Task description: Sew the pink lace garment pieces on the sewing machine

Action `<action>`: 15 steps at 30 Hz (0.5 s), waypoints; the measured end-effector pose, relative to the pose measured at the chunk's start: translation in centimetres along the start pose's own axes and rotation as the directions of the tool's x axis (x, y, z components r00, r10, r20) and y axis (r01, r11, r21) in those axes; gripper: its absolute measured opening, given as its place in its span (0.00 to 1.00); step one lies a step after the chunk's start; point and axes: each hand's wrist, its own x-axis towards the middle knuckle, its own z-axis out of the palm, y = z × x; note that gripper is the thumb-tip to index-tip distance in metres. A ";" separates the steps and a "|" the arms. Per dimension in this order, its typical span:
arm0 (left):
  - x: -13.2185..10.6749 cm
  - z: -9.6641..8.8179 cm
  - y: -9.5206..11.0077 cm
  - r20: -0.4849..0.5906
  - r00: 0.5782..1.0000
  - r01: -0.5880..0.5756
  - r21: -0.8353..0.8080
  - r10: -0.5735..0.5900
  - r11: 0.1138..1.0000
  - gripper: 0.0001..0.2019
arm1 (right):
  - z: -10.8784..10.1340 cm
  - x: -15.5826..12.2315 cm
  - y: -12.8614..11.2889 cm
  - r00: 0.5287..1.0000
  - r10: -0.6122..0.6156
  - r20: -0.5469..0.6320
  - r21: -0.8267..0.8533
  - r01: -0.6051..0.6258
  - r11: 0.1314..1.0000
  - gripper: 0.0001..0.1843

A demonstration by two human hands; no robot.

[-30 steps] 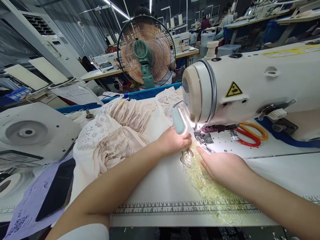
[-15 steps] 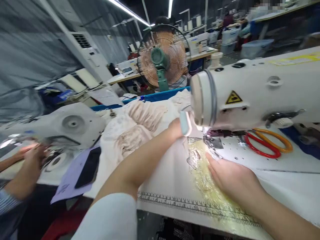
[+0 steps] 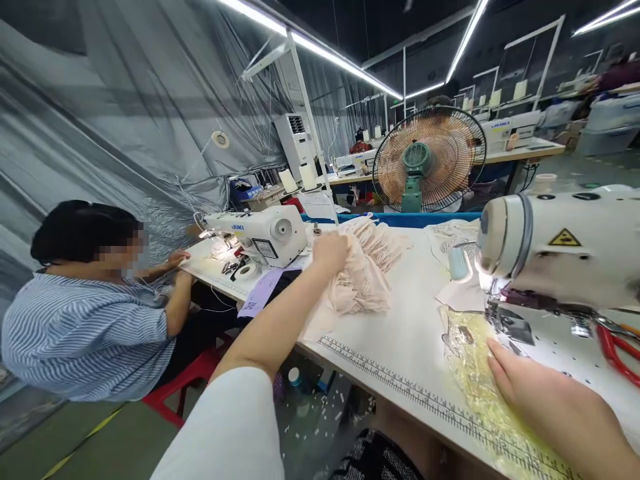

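My left hand (image 3: 331, 252) reaches across to a heaped bundle of pale pink lace-edged fabric pieces (image 3: 365, 277). Its fingers are curled in at the bundle's left side, partly hidden by the back of the hand. My right hand (image 3: 550, 390) lies with fingers stretched out on the edge of a yellow, shiny, see-through sheet (image 3: 465, 360), just in front of the presser foot of the sewing machine (image 3: 565, 233). A small pale pink fabric piece (image 3: 463, 295) lies at the sheet's far end, beside the needle area.
Red-handled scissors (image 3: 613, 350) lie at the right. A printed ruler (image 3: 390, 379) runs along the table's front edge. A large fan (image 3: 430, 160) stands behind the table. To the left, a co-worker (image 3: 100, 313) sits at another sewing machine (image 3: 273, 233).
My left hand has moved from beside the machine head leftward to the fabric bundle. The view has turned left, bringing the co-worker into sight. My right hand stays on the yellow sheet.
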 end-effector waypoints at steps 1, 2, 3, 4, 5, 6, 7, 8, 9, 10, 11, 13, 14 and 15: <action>-0.1 -0.3 -1.6 -0.006 0.999 0.042 -0.038 -0.042 0.998 0.02 | -0.1 0.1 -0.1 1.000 0.017 0.001 -0.023 -0.017 1.000 0.21; -0.3 -0.5 -2.7 -0.025 0.996 0.079 -0.085 -0.081 0.993 0.04 | -0.3 0.2 -0.2 0.999 0.041 0.000 -0.019 -0.041 0.999 0.21; -0.6 -0.7 -3.4 -0.047 0.993 0.099 -0.141 -0.107 0.985 0.06 | -0.6 0.4 -0.4 0.998 0.069 0.000 0.004 -0.069 0.998 0.21; -1.0 -1.0 -3.6 -0.078 0.989 0.104 -0.203 -0.122 0.974 0.08 | -1.1 0.5 -0.6 0.995 0.099 0.000 0.031 -0.099 0.995 0.21; -1.5 -1.3 -3.3 -0.111 0.986 0.091 -0.268 -0.125 0.959 0.09 | -1.7 0.5 -1.0 0.991 0.133 0.004 0.067 -0.133 0.989 0.21; -2.3 -1.6 -2.5 -0.140 0.984 0.058 -0.333 -0.110 0.941 0.10 | -2.4 0.4 -1.6 0.985 0.171 0.000 0.120 -0.170 0.978 0.20; -3.2 -1.9 -1.3 -0.162 0.984 0.009 -0.396 -0.079 0.918 0.09 | -3.2 0.1 -2.4 0.978 0.207 -0.014 0.196 -0.200 0.960 0.20; -4.4 -2.1 0.1 -0.176 0.984 -0.052 -0.454 -0.033 0.889 0.08 | -3.9 -0.3 -3.5 0.973 0.230 -0.024 0.282 -0.214 0.935 0.20; -5.7 -2.1 1.7 -0.181 0.983 -0.116 -0.508 0.026 0.853 0.05 | -4.5 -0.8 -4.9 0.961 0.272 -0.053 0.410 -0.227 0.883 0.22; -7.3 -2.1 3.5 -0.176 0.980 -0.177 -0.555 0.093 0.813 0.04 | -5.1 -1.5 -6.5 0.956 0.289 -0.048 0.559 -0.214 0.801 0.22; -8.9 -1.8 5.2 -0.167 0.973 -0.230 -0.594 0.161 0.771 0.04 | -5.5 -2.2 -8.2 0.957 0.288 -0.018 0.669 -0.203 0.715 0.23; -12.2 -0.8 8.3 -0.131 0.949 -0.284 -0.748 0.286 0.600 0.05 | -5.8 -3.5 -11.6 0.970 0.233 0.070 0.808 -0.192 0.557 0.28; -13.8 -0.2 9.6 -0.087 0.941 -0.251 -0.828 0.327 0.502 0.06 | -5.8 -4.2 -13.0 0.968 0.231 0.093 0.847 -0.199 0.493 0.28; -15.3 0.5 10.7 -0.034 0.935 -0.195 -0.880 0.353 0.433 0.07 | -5.7 -4.7 -14.1 0.973 0.191 0.129 0.873 -0.203 0.443 0.24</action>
